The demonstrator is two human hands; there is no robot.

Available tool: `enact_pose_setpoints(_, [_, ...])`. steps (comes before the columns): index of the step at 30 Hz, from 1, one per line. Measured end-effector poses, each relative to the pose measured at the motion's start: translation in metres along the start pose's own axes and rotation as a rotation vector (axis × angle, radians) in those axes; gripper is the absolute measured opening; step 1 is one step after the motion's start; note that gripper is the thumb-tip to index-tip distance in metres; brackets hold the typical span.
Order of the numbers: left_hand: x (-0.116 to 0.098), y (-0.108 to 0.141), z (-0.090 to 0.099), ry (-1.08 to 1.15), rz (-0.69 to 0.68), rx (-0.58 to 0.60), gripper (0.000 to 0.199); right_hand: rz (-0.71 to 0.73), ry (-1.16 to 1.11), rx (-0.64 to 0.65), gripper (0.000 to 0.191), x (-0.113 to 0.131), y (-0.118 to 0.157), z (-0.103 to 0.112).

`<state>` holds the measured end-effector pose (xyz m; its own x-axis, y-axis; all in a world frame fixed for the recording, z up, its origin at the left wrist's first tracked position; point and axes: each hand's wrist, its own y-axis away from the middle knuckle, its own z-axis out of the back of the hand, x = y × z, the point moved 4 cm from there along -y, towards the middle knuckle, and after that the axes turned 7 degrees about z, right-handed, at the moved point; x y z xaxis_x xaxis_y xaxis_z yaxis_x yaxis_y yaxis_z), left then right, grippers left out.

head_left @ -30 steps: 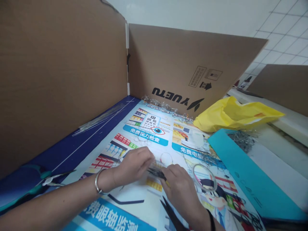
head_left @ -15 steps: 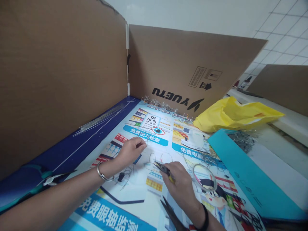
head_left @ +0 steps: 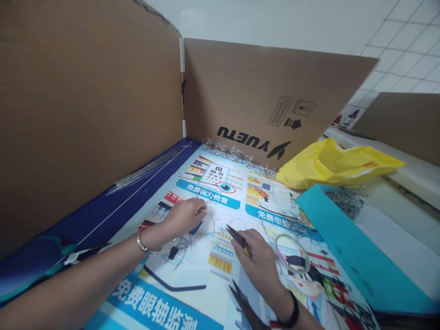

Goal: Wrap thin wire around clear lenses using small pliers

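My right hand point(head_left: 256, 256) is wrapped round small needle-nose pliers point(head_left: 237, 236) with a yellow-and-black handle; their jaws point up and left above the printed sheet. My left hand point(head_left: 188, 216) has its fingers pinched together, a little beyond the pliers; anything between the fingertips is too fine to make out. Thin wire loops point(head_left: 220, 224) lie between the two hands. A small black item with bent wires point(head_left: 173, 252) rests below my left wrist. Dark-bladed scissors or cutters point(head_left: 245, 305) lie beside my right wrist, partly hidden. A wire coil point(head_left: 292, 253) sits to its right.
Cardboard walls point(head_left: 261, 91) stand at the left and back. Straight wires point(head_left: 146, 172) lie along the left wall, near teal-handled pliers point(head_left: 58, 261). A yellow bag point(head_left: 330, 162) and a teal box point(head_left: 357, 256) with metal bits point(head_left: 347, 201) are at right. Wire pieces point(head_left: 237, 152) line the back.
The pliers have shifted slightly right and up, tips turned upward, away from the wire loops. My left hand has moved slightly left, its fingers curled in more.
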<state>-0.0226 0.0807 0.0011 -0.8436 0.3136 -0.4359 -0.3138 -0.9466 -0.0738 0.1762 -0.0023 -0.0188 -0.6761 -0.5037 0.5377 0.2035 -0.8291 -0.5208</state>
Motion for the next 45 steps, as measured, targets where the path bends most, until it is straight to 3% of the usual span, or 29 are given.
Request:
enact_pose_setpoints(4, [-0.001, 0.013, 0.020, -0.306, -0.165, 0.187, 0.019, -0.014, -0.003, 0.011, 0.010, -0.001, 0.001, -0.001])
enact_pose_setpoints(10, [-0.003, 0.026, 0.024, -0.508, -0.175, 0.335, 0.018, -0.013, -0.001, 0.024, 0.010, -0.003, 0.002, -0.002])
enact_pose_setpoints(20, [-0.010, 0.030, 0.014, -0.564, -0.193, 0.256, 0.023, 0.035, -0.020, 0.027, 0.011, -0.001, 0.002, -0.003])
enact_pose_setpoints(27, [-0.009, 0.029, 0.011, -0.590, -0.191, 0.320, 0.023, 0.049, -0.005, 0.021, 0.012, 0.000, 0.001, -0.003])
enact_pose_setpoints(45, [-0.015, 0.034, 0.012, -0.557, -0.240, 0.286, 0.023, 0.066, -0.013, 0.022, 0.013, 0.001, 0.001, -0.002])
